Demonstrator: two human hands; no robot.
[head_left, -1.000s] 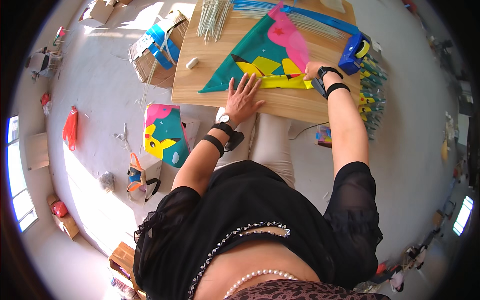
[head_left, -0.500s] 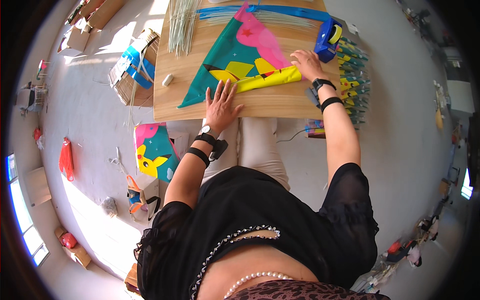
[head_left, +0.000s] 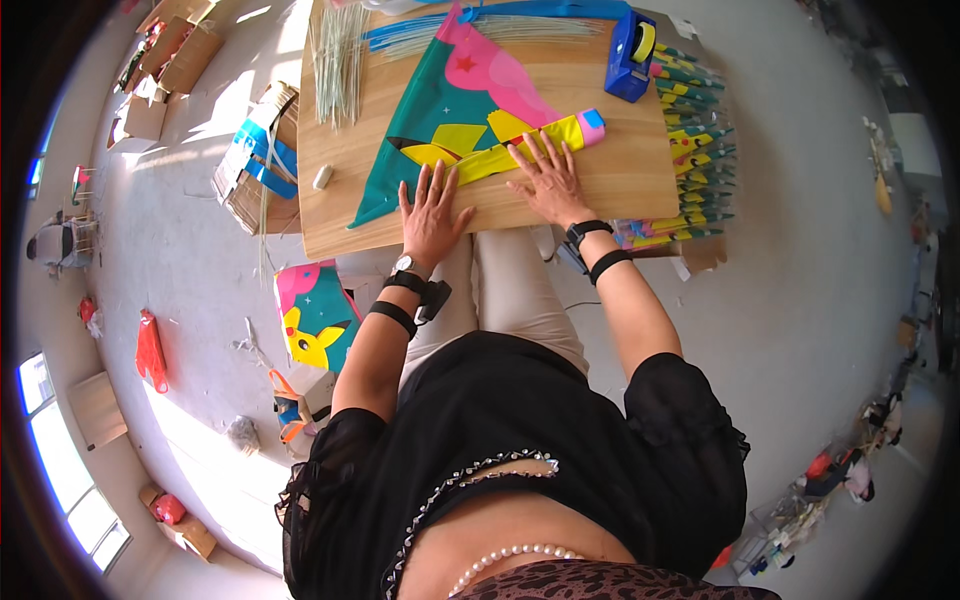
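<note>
A thin printed sheet (head_left: pixel 440 110) in green, pink and yellow lies on the wooden table (head_left: pixel 630 175). Its near edge is rolled into a slim yellow tube (head_left: pixel 490 162), whose right end is pink with a small blue patch (head_left: pixel 592 118). My left hand (head_left: pixel 430 215) rests with fingers spread at the sheet's near edge, by the tube's left part. Flat across the tube's right part lie the spread fingers of my right hand (head_left: pixel 553 185). Neither hand grasps anything.
A blue tape dispenser (head_left: pixel 630 60) stands at the table's far right, beside many rolled printed pieces (head_left: pixel 690 150). Thin pale sticks (head_left: pixel 338 65) lie at the far left, near a small white block (head_left: pixel 323 177). Another printed sheet (head_left: pixel 318 315) hangs below the table's left.
My right hand has moved left and nearer, from the tube's right end onto its yellow part. The pink end with its blue patch now shows. My left hand stays at the near edge.
</note>
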